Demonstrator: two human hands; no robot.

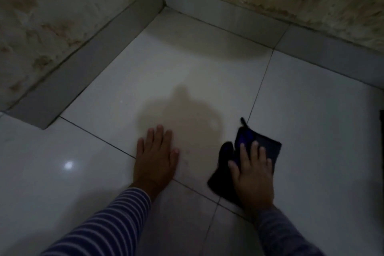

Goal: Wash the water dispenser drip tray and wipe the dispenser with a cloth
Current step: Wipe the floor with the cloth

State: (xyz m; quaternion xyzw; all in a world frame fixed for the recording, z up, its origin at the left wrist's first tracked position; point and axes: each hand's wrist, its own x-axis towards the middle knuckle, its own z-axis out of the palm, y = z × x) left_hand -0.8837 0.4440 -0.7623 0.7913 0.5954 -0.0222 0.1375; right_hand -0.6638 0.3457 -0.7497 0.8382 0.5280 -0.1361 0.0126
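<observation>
Down on the tiled floor [104, 172] in a dim corner, the person presses the right hand [252, 170], fingers spread, flat on a dark cloth [259, 141] at five o'clock, likely to mop the tile. The left hand [155, 156], open and empty, braces at six o'clock. Neither dispenser nor drip tray is in view.

Dim corner: glossy white floor tiles [311, 110], grey skirting [83, 64], stained walls [52, 6]
</observation>
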